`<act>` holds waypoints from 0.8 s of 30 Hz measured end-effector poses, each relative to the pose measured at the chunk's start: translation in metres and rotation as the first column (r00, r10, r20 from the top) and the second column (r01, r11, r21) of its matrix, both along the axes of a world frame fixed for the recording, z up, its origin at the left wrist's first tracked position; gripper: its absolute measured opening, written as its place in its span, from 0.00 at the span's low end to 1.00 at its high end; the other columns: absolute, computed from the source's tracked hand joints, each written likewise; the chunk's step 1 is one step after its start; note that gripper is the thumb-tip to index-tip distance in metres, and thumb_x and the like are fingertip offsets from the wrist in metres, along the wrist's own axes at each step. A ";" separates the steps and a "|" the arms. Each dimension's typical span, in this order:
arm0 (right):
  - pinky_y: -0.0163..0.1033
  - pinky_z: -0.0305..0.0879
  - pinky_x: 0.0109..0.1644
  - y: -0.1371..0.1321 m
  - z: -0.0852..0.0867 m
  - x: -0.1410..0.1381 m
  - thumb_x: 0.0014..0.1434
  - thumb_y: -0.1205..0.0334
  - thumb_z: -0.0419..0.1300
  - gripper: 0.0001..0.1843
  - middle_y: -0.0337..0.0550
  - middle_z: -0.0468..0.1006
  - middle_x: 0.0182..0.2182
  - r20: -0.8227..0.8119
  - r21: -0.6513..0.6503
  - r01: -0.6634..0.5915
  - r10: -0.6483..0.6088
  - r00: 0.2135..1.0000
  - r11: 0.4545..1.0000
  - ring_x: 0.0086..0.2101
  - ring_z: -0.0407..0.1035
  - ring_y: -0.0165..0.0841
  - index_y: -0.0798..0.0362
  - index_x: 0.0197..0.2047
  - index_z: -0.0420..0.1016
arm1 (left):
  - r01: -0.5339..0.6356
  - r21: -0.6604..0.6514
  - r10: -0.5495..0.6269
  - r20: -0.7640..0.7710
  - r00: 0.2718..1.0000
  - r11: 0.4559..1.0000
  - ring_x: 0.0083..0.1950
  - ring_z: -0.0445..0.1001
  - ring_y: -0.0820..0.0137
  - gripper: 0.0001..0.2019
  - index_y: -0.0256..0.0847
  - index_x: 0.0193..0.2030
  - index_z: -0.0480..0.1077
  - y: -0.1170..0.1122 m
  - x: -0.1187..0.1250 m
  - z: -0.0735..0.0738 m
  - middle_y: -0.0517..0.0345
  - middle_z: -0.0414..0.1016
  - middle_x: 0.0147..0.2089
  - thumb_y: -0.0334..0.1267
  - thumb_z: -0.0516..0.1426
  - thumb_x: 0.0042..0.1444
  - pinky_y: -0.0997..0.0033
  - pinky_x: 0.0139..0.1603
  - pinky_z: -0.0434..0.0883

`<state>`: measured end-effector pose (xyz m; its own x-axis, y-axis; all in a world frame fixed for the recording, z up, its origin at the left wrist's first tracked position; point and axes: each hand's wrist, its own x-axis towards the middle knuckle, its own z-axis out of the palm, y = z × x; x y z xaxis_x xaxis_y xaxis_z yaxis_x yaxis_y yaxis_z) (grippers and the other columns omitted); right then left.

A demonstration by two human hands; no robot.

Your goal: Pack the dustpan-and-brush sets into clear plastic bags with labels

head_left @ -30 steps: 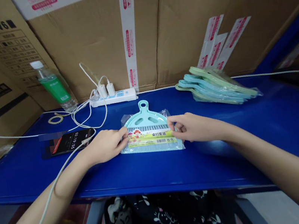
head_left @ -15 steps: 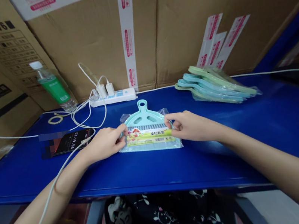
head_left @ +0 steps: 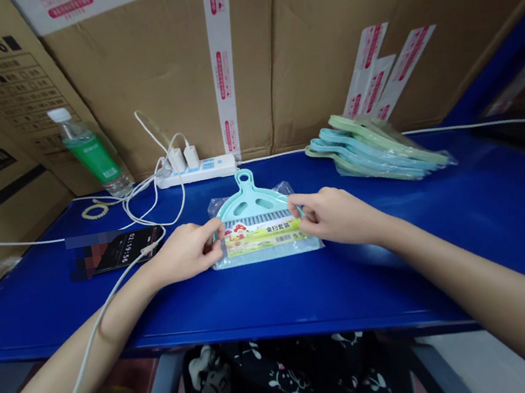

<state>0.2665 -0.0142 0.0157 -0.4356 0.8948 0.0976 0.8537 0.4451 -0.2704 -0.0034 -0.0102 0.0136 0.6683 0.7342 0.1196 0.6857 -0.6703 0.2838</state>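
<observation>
A light blue mini dustpan and brush set (head_left: pixel 255 214) in a clear plastic bag lies flat on the blue table (head_left: pixel 268 295), handle pointing away from me. A yellow-green label strip (head_left: pixel 263 236) crosses its lower half. My left hand (head_left: pixel 184 252) pinches the left edge of the packet with fingers curled. My right hand (head_left: pixel 335 215) pinches the right edge at the level of the label.
A stack of bagged dustpan sets (head_left: pixel 375 152) lies at the back right. A white power strip (head_left: pixel 196 170) with chargers, a green-labelled bottle (head_left: pixel 89 154) and a phone (head_left: pixel 119 249) on a cable sit to the left. Cardboard boxes (head_left: pixel 163 73) wall the back.
Both hands stay on the packet's edges; the right hand has shifted slightly up along the right edge. The packet has barely moved.
</observation>
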 end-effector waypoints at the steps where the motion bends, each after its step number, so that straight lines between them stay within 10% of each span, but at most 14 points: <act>1: 0.34 0.44 0.25 0.001 0.000 0.000 0.47 0.70 0.51 0.06 0.28 0.63 0.14 0.030 0.035 -0.002 0.001 1.000 0.999 0.17 0.53 0.27 0.49 0.28 0.59 | 0.006 0.003 -0.006 -0.008 1.000 1.000 0.18 0.63 0.75 0.03 0.41 0.33 0.62 -0.001 0.001 0.000 0.70 0.63 0.17 0.32 0.49 0.52 0.76 0.24 0.57; 24: 0.35 0.46 0.26 0.005 -0.004 0.008 0.59 0.63 0.49 0.14 0.35 0.69 0.19 0.138 0.120 -0.051 0.034 0.990 0.992 0.22 0.62 0.31 0.52 0.46 0.69 | -0.105 0.120 0.116 -0.089 0.989 0.987 0.18 0.63 0.74 0.08 0.41 0.35 0.64 -0.001 0.003 -0.002 0.68 0.66 0.17 0.39 0.47 0.60 0.74 0.23 0.54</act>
<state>0.2743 -0.0089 0.0121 -0.4897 0.8601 0.1427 0.8584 0.5043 -0.0943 -0.0007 -0.0112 0.0120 0.5963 0.7892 0.1471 0.7773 -0.6134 0.1396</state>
